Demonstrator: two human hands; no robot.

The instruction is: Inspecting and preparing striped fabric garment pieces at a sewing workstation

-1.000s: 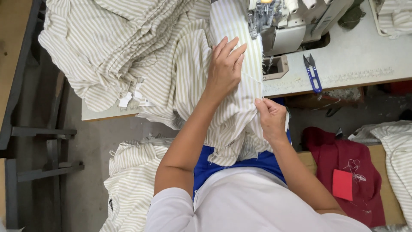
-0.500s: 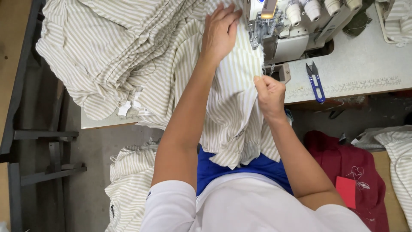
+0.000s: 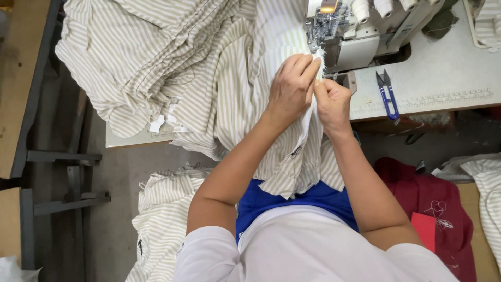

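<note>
Both hands have drawn together since a moment ago: the left hand and right hand now pinch the striped fabric edge just before the sewing machine, apparently aligning it; feeding needs steady guidance.

White short-sleeved top, plain, no print or markings visible. Sleeves end at the upper arm on both sides; forearms bare below that. Blue garment shows under the top's far hem, across the lap, solid colour. Left hand and right hand: bare, no gloves, no rings or watch that I can make out, no wrist bands. Nails short as far as visible. Fabric of the top looks smooth with soft folds at the shoulders. Head and face out of view.
</note>
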